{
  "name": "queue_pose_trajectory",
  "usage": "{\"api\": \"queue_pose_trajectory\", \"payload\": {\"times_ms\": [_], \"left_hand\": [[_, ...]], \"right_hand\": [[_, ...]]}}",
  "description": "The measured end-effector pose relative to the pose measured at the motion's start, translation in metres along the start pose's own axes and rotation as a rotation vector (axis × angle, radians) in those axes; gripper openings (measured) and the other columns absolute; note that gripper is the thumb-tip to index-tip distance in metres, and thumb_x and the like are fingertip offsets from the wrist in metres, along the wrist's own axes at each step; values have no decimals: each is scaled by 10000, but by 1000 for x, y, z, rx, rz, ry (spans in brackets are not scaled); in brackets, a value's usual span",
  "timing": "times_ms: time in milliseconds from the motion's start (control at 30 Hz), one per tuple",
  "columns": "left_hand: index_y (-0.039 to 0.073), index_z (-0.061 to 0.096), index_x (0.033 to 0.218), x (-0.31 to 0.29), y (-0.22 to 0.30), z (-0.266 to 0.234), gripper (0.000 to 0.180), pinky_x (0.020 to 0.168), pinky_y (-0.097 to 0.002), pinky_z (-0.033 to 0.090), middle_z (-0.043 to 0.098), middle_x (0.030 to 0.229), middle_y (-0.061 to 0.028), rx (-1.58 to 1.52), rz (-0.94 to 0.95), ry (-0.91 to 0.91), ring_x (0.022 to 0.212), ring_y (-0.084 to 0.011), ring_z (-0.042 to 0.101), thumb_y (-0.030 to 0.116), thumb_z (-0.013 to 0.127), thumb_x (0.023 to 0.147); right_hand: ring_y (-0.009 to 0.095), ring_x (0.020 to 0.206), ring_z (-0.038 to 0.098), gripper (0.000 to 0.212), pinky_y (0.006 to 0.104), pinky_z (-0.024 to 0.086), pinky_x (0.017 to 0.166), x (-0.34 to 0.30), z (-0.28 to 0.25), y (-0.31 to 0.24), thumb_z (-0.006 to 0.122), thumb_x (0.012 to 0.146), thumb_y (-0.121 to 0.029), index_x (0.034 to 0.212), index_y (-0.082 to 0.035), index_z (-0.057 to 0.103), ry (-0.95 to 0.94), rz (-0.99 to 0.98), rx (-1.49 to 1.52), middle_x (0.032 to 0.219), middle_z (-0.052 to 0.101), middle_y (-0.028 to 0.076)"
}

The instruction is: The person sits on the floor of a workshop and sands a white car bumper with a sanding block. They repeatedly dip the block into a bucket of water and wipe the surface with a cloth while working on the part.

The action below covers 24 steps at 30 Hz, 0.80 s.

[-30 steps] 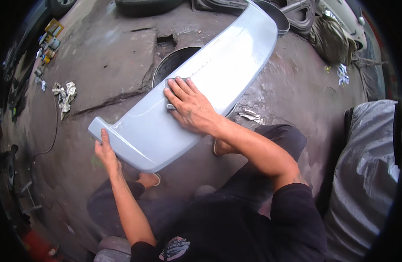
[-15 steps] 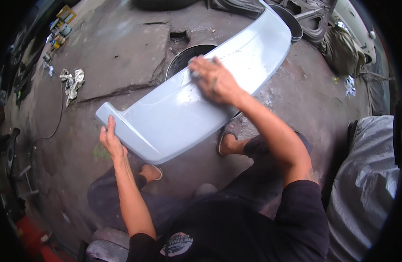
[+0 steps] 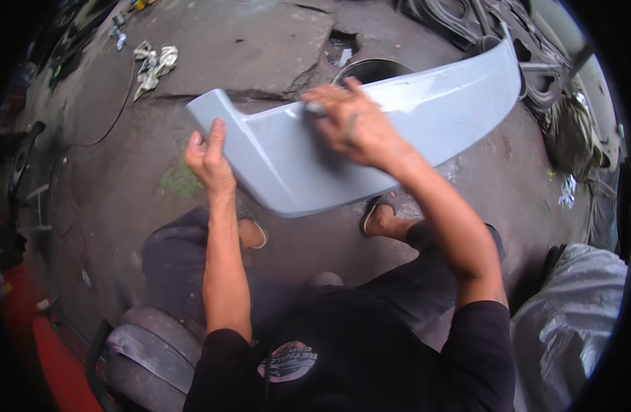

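Note:
A long, glossy light-grey car spoiler (image 3: 452, 120) lies across in front of me, its left end turned up into a short fin. At that end my left hand (image 3: 211, 161) grips the edge, thumb and fingers wrapped around it. My right hand (image 3: 356, 129) presses on the top face, left of the middle, with its fingers bent. Something small and pale shows under those fingers, but its kind is hidden. Beneath the far edge of the spoiler is a round dark bucket (image 3: 376, 67), partly covered.
A crumpled rag (image 3: 153, 67) and a thin hose (image 3: 126, 96) lie on the worn concrete floor. Bare metal car panels (image 3: 538, 58) stand at far right. Nearer right is a silver sheet (image 3: 569, 323); a red object (image 3: 61, 357) sits at lower left.
My right hand has slid along the spoiler toward its left end. The spoiler now appears more level and farther right, while the view has shifted. My left hand keeps its grip.

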<state>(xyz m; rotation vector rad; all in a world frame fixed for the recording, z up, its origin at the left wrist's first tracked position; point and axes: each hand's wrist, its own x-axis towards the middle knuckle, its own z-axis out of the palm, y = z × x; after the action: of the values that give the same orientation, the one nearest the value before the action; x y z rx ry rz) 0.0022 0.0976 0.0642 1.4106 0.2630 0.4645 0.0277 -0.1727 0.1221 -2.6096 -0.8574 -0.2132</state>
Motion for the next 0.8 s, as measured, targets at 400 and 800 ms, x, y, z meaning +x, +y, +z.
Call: {"api": "queue_pose_trajectory", "payload": {"times_ms": [400,800], "left_hand": [[-7,645,861,-2,8,10,263,618,-239,395,626,765,13,-37,121,35,695,-63,521,216,729,971],[-58,654,955,-7,10,3,285,661,-253,474,696,873,-59,-79,140,20,759,-96,599,221,671,1012]], "right_hand": [[430,1421,462,540,565,304,1209,18,39,-97,661,917,-167,1380,89,549,130,-38,0,1468,535,274],[403,1463,409,543,576,269,1224,72,49,-127,588,951,-114,1453,61,476,284,66,600,1525,458,289]]}}
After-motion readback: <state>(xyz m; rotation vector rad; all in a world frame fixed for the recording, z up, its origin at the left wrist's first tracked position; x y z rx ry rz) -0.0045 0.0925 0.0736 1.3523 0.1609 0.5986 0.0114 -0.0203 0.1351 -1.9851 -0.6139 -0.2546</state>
